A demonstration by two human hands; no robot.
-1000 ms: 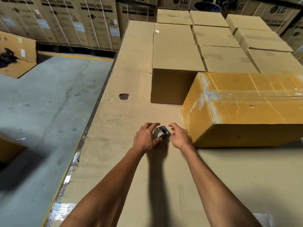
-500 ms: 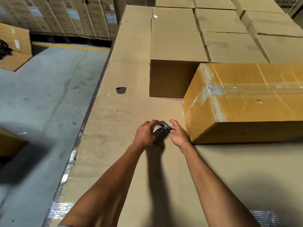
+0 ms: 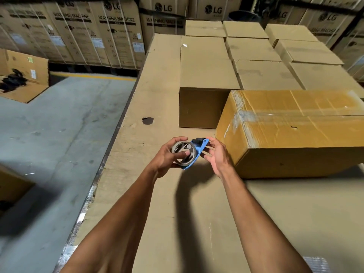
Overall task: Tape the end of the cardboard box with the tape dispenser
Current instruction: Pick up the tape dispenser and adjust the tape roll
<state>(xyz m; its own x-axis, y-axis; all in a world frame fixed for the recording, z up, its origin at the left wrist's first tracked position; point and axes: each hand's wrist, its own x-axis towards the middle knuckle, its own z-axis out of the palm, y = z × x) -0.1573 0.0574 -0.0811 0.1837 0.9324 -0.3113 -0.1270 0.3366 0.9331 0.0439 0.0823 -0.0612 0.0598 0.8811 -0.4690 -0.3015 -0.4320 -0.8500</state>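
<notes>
since the earlier frame, both hands have lifted the blue plastic tape dispenser with its grey roll of tape (image 3: 186, 154) clear of the cardboard-covered desk (image 3: 157, 203) and turned it so the roll's open core faces the camera.

left hand (image 3: 167, 160): fingers curled around the roll, thumb across its face, gripping it.
right hand (image 3: 215, 154): fingers loosely spread, fingertips touching the dispenser's blue frame near the black cutter end; it may be picking at the free tape end, but this is too small to confirm.

task object: the yellow-brown rectangular cardboard box (image 3: 295, 131) lies on the desk just to the right of the hands. its long axis runs left to right, so the near end face points at the dispenser. a strip of clear tape already runs along the top seam.

critical relation: the box end lies to the right of the dispenser, nearest the right hand. judged next step: carry the dispenser rightward to that end face.
</notes>
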